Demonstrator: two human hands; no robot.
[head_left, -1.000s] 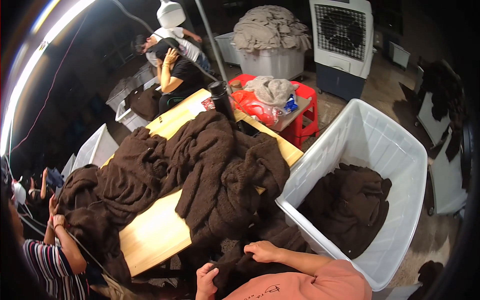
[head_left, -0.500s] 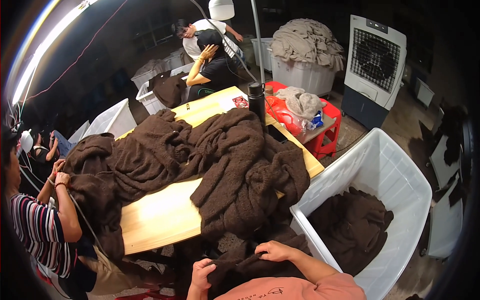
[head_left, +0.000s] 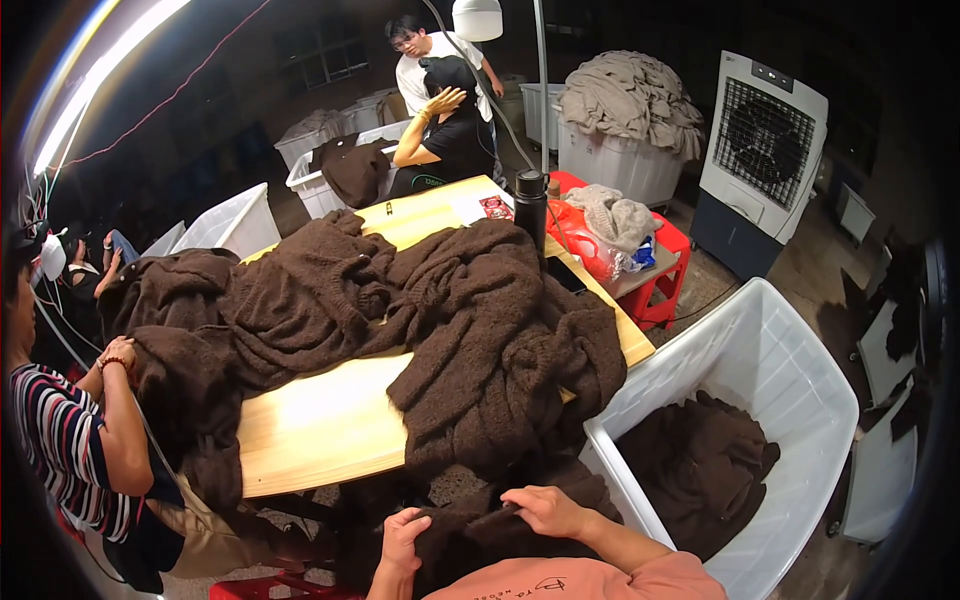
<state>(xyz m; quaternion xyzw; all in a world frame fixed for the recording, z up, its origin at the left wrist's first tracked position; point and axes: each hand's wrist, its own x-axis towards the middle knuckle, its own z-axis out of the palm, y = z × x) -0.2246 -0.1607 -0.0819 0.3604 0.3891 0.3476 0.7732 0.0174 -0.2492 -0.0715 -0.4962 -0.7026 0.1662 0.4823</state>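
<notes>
A dark brown knitted garment [head_left: 462,540] is stretched across my lap, below the table's near edge. My left hand [head_left: 403,540] is closed with thumb and fingers pinching its edge on the left. My right hand [head_left: 545,511], also closed, grips the cloth a short way to the right, fingertips pointing left. The two hands sit apart with a fold of knit between them. Beyond them a big heap of brown knitwear [head_left: 500,335] covers much of the wooden table [head_left: 320,430] and hangs over its near edge.
A white plastic bin [head_left: 800,420] at my right holds more brown knitwear. A black bottle [head_left: 530,208] stands on the table's far end, near a red stool [head_left: 665,290]. At left a person in a striped shirt [head_left: 65,440] handles knitwear. Farther back are two people and an air cooler [head_left: 765,150].
The view has shifted slightly. My right hand has moved a little left, closer to my left hand, with both still on the garment. The person at left has lowered their hands.
</notes>
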